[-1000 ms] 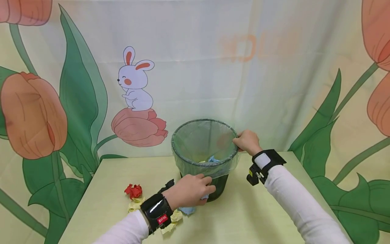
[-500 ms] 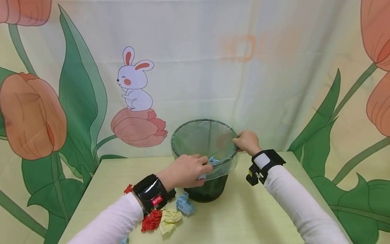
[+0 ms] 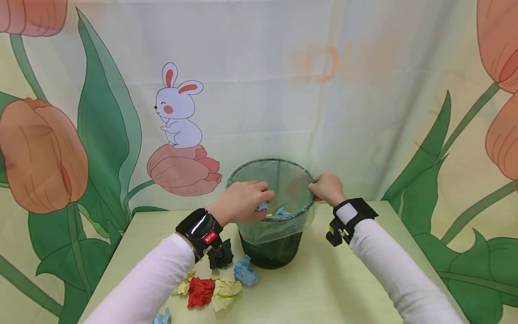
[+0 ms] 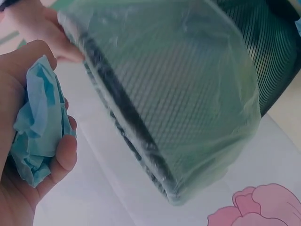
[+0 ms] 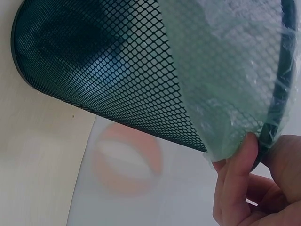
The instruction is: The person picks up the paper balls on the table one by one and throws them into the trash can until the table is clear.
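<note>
My left hand (image 3: 243, 202) is over the near left rim of a dark mesh wastebasket (image 3: 271, 252), its fingers curled round a crumpled ball of blue paper (image 4: 42, 122). A thin greenish bag (image 4: 188, 94) lines the basket and folds down outside the rim. At the right side of the rim, my right hand (image 3: 328, 188) pinches the rim and bag between thumb and fingers, as the right wrist view shows closely. Down inside the basket another piece of blue paper (image 3: 282, 211) shows through the opening.
On the table (image 3: 323, 288) left of the basket lie crumpled papers: black (image 3: 221, 254), blue (image 3: 245, 271), red (image 3: 200, 292) and yellow (image 3: 225, 293). One more blue piece (image 3: 162, 317) is at the front edge of view. A printed curtain (image 3: 259, 90) hangs behind.
My left hand, holding the blue paper ball, has risen from low in front of the basket to above its rim. My right hand stays on the rim.
</note>
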A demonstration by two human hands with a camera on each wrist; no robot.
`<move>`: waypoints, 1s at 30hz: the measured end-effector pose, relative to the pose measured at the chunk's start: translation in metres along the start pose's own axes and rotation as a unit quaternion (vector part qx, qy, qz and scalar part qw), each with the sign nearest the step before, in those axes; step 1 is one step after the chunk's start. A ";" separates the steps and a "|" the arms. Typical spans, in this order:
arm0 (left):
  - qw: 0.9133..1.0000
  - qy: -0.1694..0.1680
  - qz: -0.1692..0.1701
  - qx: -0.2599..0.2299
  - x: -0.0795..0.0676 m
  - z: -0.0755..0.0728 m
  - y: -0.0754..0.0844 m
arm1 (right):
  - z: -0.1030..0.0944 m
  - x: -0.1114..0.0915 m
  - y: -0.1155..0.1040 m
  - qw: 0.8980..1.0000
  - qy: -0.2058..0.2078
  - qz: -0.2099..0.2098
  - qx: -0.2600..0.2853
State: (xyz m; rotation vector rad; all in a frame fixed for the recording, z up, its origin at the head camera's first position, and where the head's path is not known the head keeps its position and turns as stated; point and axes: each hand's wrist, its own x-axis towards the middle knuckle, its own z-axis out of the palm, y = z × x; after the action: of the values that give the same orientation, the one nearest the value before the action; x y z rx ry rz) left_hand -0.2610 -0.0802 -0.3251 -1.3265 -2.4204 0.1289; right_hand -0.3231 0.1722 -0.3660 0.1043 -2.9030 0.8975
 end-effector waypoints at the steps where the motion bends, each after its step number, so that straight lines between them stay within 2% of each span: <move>1: 1.000 -0.001 -0.005 -0.003 0.002 0.000 -0.003 | 0.000 0.000 0.000 1.000 0.000 0.000 0.000; 8: 0.998 -0.009 -0.057 -0.028 0.011 0.001 -0.021 | -0.001 0.000 0.001 1.000 -0.001 -0.001 0.004; 16: 0.990 -0.030 -0.119 -0.068 0.020 0.000 -0.035 | -0.001 0.000 0.001 1.000 0.002 0.001 0.009; 30: 0.983 -0.063 -0.153 -0.074 0.036 0.006 -0.049 | -0.001 -0.002 0.002 1.000 0.004 -0.010 0.002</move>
State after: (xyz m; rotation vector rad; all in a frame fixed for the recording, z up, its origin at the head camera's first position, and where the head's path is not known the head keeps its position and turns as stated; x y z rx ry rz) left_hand -0.3199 -0.0767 -0.3078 -1.0112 -2.7555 -0.0523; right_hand -0.3209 0.1748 -0.3665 0.1285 -2.8872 0.8994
